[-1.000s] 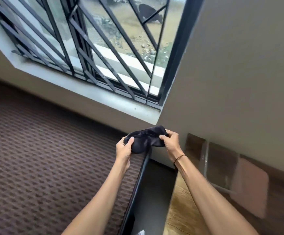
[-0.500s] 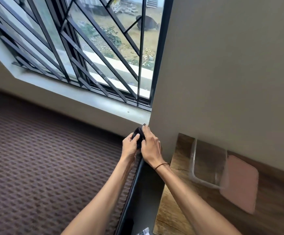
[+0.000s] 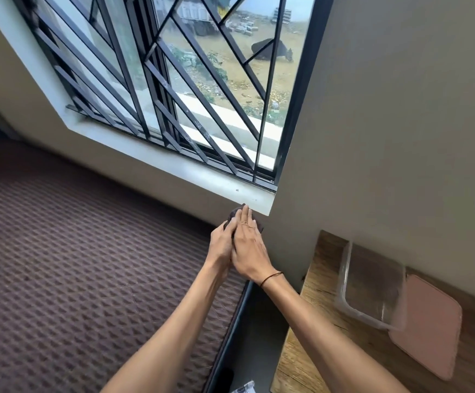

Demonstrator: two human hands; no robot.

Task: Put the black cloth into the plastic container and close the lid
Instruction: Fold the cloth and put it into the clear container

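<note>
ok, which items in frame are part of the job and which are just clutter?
Job: black cloth pressed between left hand and right hand; clear plastic container, open; pink flat lid beside it.
Clutter: wooden table; brown patterned mattress; barred window.

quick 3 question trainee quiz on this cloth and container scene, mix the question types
1. True or false: the black cloth is already inside the plastic container.
2. The pink lid is: A) closed on the container, B) off, beside it, C) held in a hand.
3. Fill in: the cloth is pressed between the left hand and the ____ hand.

Key: 1 false; 2 B; 3 right.
</note>
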